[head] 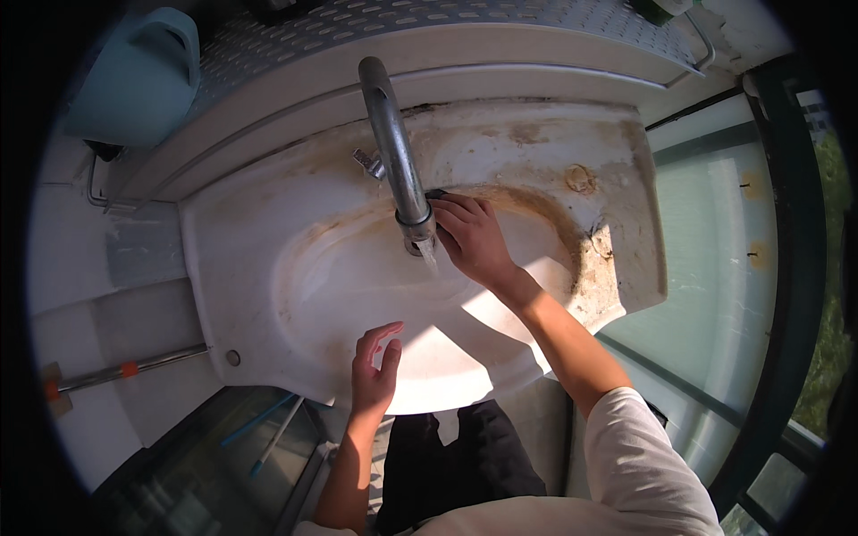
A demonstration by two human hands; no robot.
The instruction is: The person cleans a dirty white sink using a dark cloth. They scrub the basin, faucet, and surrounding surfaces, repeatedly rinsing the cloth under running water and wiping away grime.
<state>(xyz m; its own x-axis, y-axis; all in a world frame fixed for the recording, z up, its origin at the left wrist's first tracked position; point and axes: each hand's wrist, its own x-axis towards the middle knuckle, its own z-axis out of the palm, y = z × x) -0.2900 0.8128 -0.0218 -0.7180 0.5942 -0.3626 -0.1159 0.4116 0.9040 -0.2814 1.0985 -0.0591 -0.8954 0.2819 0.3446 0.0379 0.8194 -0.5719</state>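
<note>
A white washbasin (234, 248) with brown stains lies before me. From a curved metal faucet (395, 144), a thin stream of water (427, 256) runs into the bowl near the drain. My right hand (472, 234) reaches to the bowl's back wall, just right of the spout. Its fingers are bent over a small dark object (436, 193), of which only an edge shows; I cannot tell what it is. My left hand (379, 365) hovers over the front rim of the basin, fingers curved and apart, with nothing in it.
A perforated metal shelf (429, 20) runs behind the basin, with a light blue plastic jug (144, 80) at its left. A metal pole (164, 357) sticks out at the left. A dark-framed window (717, 221) stands at the right. Heavy brown grime (593, 268) covers the right rim.
</note>
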